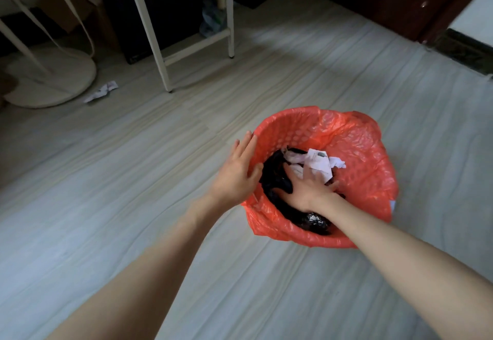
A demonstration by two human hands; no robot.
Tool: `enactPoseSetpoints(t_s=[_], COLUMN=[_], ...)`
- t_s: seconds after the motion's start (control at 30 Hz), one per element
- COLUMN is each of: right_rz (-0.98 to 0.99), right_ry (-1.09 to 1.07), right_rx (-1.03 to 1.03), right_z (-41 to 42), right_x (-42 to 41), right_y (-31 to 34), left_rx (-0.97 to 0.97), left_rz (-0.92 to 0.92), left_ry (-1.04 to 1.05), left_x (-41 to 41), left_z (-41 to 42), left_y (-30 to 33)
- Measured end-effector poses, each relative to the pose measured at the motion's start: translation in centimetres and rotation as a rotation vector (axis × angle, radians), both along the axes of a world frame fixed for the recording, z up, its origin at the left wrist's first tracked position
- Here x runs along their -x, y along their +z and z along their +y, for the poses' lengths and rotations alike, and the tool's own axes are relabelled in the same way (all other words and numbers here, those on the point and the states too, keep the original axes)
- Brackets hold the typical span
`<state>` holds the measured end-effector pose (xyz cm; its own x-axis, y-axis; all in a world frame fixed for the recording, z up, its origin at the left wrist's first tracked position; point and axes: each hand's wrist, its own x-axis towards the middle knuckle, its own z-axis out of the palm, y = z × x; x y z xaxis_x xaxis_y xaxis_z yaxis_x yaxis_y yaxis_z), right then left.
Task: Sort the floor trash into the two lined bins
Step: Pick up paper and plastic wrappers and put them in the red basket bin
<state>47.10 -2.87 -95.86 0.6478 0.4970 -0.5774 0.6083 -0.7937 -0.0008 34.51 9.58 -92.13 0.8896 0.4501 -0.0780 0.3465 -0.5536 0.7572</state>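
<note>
Down inside the bin (354, 152), with its red liner (357, 136) folded over the rim, the right hand (306, 187) presses flat on the trash: black plastic (274, 176) and crumpled paper (317, 162). Its fingers are spread, so this grip is apart and holds nothing. The left hand (237, 171) rests on the near-left rim, fingers straight, also apart, to steady the bin. To do this well, I think the push should be gentle and straight down, so the liner does not slide off the rim or tear. One more paper scrap (101, 92) lies on the floor at the far left, near a round stand base (50, 78), and is not yet sorted.
</note>
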Motion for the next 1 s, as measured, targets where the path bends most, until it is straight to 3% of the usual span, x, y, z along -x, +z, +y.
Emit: enactPoseSetpoints(t_s=[0.1, 0.17, 0.37, 0.47, 0.57, 0.67, 0.8, 1.0], right_rz=[-0.074, -0.207, -0.430, -0.354, -0.196, -0.005, 0.135, 0.102], right_ry=[0.078, 0.134, 0.108, 0.223, 0.301, 0.340, 0.382, 0.393], right_rx=[0.117, 0.088, -0.465, -0.573, -0.487, -0.360, -0.210, -0.191], right_z=[-0.1, 0.9, 8.0, 14.1, 20.3, 25.5, 31.3, 40.2], right_x=[1.0, 1.4, 5.5, 9.5, 13.3, 17.0, 19.1, 19.1], right_y=[4.0, 7.4, 13.9, 12.3, 8.6, 4.0, -0.5, -4.5], left_rx=[-0.005, -0.009, -0.060, -0.072, -0.087, -0.104, 0.031, -0.046], left_rz=[0.002, -0.018, 0.020, 0.070, 0.176, 0.443, 0.767, 0.731], left_ry=[0.021, 0.075, 0.120, 0.199, 0.300, 0.344, 0.320, 0.386], left_x=[0.5, 0.6, 4.2, 8.4, 13.6, 19.7, 25.0, 25.6], left_z=[1.6, 3.1, 9.2, 14.1, 18.9, 22.8, 28.2, 33.2], left_y=[1.7, 3.0, 4.1, 1.9, -2.1, -7.2, -12.6, -18.0])
